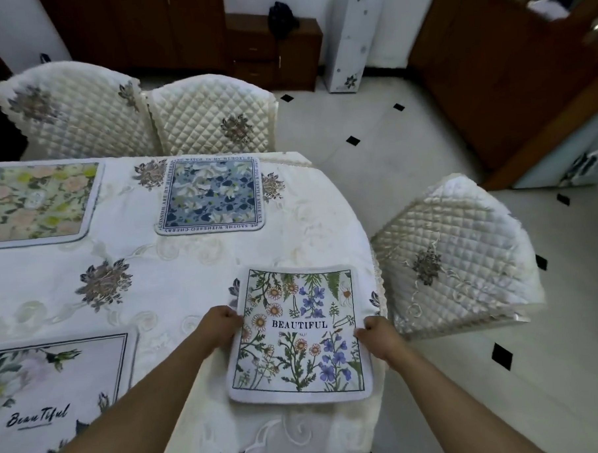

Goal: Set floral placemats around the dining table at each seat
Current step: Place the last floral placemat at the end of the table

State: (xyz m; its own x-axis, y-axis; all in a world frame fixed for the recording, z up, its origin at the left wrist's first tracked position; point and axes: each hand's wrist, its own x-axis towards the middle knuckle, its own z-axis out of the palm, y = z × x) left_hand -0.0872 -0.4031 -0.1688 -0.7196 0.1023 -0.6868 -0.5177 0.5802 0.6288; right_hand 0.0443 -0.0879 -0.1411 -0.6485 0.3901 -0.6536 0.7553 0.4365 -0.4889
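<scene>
- Step in hand: the wildflower placemat point(299, 332), printed "BEAUTIFUL", is being laid flat at the table's rounded right end, in front of the side chair point(460, 257).
- Left hand point(221, 324) is curled closed, pinching the mat's left edge at about mid-height.
- Right hand point(376, 331) is closed likewise on the mat's right edge.
- The mat appears to rest on the tablecloth point(196, 265); whether the near edge is fully down cannot be told. Its right edge sits close to the table rim.
- Already placed: a blue floral mat point(210, 194) before the far chair point(214, 115), a yellow-green mat point(36, 202) at far left before the other far chair point(73, 109), a large white mat point(57, 384) reading "Beautiful" at near left.
- Judged progress: late; four mats are visible. Seats outside the view cannot be checked.
- Next move likely calls for squaring the mat to the side chair, keeping it off the rim, then releasing both edges.
- Containers: none seen on the table; nothing holds anything.
</scene>
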